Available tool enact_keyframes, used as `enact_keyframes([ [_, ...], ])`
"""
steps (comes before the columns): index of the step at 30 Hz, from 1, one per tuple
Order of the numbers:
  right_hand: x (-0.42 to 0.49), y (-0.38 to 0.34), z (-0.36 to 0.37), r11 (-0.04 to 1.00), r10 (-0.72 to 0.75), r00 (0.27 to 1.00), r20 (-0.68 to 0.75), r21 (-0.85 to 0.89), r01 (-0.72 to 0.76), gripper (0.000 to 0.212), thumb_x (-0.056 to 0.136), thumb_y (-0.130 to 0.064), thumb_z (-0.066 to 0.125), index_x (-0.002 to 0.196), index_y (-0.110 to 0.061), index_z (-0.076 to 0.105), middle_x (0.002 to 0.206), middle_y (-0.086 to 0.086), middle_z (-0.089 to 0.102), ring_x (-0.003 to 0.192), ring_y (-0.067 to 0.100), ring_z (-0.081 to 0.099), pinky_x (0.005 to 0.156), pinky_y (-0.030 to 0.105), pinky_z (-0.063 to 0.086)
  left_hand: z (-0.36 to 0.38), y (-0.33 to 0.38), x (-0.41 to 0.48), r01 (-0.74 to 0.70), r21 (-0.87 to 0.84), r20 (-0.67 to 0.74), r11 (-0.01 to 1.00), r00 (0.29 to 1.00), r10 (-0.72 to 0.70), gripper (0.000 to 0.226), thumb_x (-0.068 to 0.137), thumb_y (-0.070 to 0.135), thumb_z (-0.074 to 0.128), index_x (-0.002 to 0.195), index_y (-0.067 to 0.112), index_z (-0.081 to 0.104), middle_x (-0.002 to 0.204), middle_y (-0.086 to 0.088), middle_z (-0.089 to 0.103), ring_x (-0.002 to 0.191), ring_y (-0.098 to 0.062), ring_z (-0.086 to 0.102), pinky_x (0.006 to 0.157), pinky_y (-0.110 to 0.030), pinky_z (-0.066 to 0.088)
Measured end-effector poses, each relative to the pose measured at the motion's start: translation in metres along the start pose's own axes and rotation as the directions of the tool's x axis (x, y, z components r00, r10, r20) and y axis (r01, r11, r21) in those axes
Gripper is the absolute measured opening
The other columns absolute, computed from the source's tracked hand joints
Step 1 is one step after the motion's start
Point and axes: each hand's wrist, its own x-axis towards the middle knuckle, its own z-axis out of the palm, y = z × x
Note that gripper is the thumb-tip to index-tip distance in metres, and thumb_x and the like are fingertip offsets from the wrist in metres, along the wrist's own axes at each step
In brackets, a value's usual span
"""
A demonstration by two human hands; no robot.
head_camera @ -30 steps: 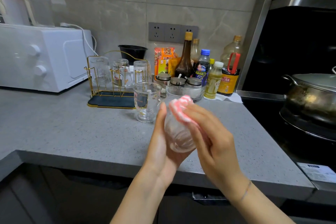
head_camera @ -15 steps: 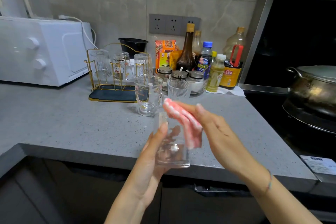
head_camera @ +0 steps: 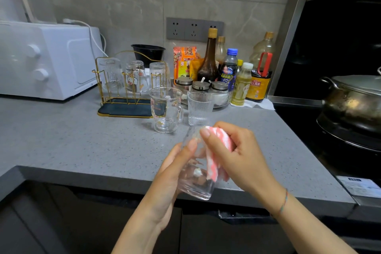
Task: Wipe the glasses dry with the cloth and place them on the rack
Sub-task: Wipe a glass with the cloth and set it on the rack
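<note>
My left hand (head_camera: 167, 183) grips a clear glass (head_camera: 195, 183) above the counter's front edge, tilted with its mouth away from me. My right hand (head_camera: 241, 159) holds a pink and white cloth (head_camera: 216, 156) and presses it into the glass. On the counter behind stand a clear handled mug (head_camera: 166, 109) and a ribbed tumbler (head_camera: 199, 108). The gold wire rack (head_camera: 127, 97) sits further back with three glasses upside down on it.
A white microwave (head_camera: 47, 57) stands at the left. Bottles, jars and packets (head_camera: 226, 76) crowd the back wall beside the rack. A stove with a metal pot (head_camera: 354, 103) is at the right. Grey countertop (head_camera: 61, 140) stretches left of my hands.
The glass has turned from mouth-toward-me to mouth-away, and the cloth went from its outside to inside it. My right hand now curls round the cloth.
</note>
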Motion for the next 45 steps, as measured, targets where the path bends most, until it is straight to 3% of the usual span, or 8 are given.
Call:
enact_keyframes([
  [8,0.010,0.004,-0.006,0.985,0.063,0.991,-0.119,0.164,-0.043,0.050,0.088,-0.007,0.066,0.044,-0.015,0.043,0.034,-0.009,0.040,0.030,0.003,0.035,0.035,0.010,0.026,0.000,0.016,-0.002,-0.054,0.322,0.229,0.945,0.973,-0.022,0.069,0.057,0.050,0.079,0.120,0.033,0.057,0.113,0.015,0.071,0.104,0.001,0.066,0.084,-0.012,0.049],
  [15,0.016,0.007,0.005,0.997,-0.045,0.975,-0.218,-0.067,0.031,0.043,0.076,-0.033,0.060,0.050,-0.003,0.045,0.043,0.017,0.043,0.040,0.018,0.034,0.041,0.035,0.033,0.017,0.011,0.007,-0.167,0.703,0.021,0.691,0.977,0.214,0.124,0.042,0.062,0.083,0.141,0.053,0.009,0.131,0.020,0.055,0.116,-0.008,0.059,0.096,-0.038,0.051],
  [22,0.019,0.012,0.003,0.982,-0.135,0.974,-0.180,0.108,0.156,0.039,0.081,-0.036,0.055,0.048,-0.021,0.043,0.041,-0.007,0.039,0.043,0.002,0.035,0.042,0.023,0.028,0.006,0.022,0.009,-0.150,0.398,0.114,0.905,0.987,0.114,0.066,0.061,0.002,0.087,0.116,0.022,0.057,0.096,0.005,0.075,0.087,-0.005,0.071,0.071,-0.015,0.052],
  [28,0.019,0.015,-0.001,0.888,-0.002,0.992,-0.123,0.455,0.058,0.041,0.081,-0.035,0.057,0.046,-0.021,0.043,0.035,-0.010,0.039,0.030,0.006,0.034,0.046,0.045,0.042,-0.004,0.023,0.011,0.050,0.008,0.405,0.999,0.913,-0.049,0.043,0.062,0.027,0.072,0.104,0.015,0.075,0.100,-0.012,0.072,0.088,-0.023,0.070,0.076,-0.032,0.056],
  [31,0.022,0.019,-0.003,0.903,0.026,0.989,-0.146,0.428,0.040,0.046,0.082,-0.028,0.059,0.040,-0.023,0.042,0.030,-0.008,0.039,0.026,0.007,0.032,0.038,0.020,0.032,0.000,0.022,0.015,0.074,0.015,0.383,0.997,0.921,-0.074,0.051,0.066,0.028,0.072,0.113,0.010,0.067,0.106,-0.011,0.072,0.096,-0.025,0.070,0.080,-0.033,0.056],
  [36,0.034,0.027,-0.011,0.957,0.035,0.965,-0.258,0.286,0.041,0.059,0.076,-0.042,0.057,0.048,0.007,0.039,0.041,0.024,0.037,0.032,0.008,0.031,0.037,0.015,0.027,0.009,0.028,0.015,-0.099,0.258,0.185,0.961,0.981,0.052,0.076,0.063,0.027,0.089,0.124,0.043,0.045,0.113,0.030,0.066,0.099,0.015,0.061,0.077,-0.006,0.048],
  [39,0.041,0.028,-0.011,0.969,0.022,0.951,-0.309,0.242,0.056,0.062,0.080,-0.040,0.056,0.055,0.015,0.041,0.048,0.035,0.039,0.035,0.020,0.031,0.037,0.025,0.027,0.019,0.017,0.015,-0.246,0.529,0.046,0.812,0.964,0.262,0.112,0.054,0.051,0.090,0.144,0.051,0.022,0.142,0.027,0.040,0.123,0.008,0.049,0.103,-0.022,0.044],
  [45,0.036,0.020,-0.008,0.966,-0.081,0.940,-0.333,0.204,0.156,0.044,0.088,-0.019,0.057,0.047,-0.013,0.044,0.042,-0.004,0.042,0.043,0.008,0.037,0.045,0.021,0.030,0.014,0.015,0.019,-0.318,0.391,0.025,0.863,0.942,0.336,0.084,0.060,0.033,0.087,0.135,0.031,0.050,0.120,0.015,0.067,0.107,0.001,0.064,0.084,-0.017,0.053],
])
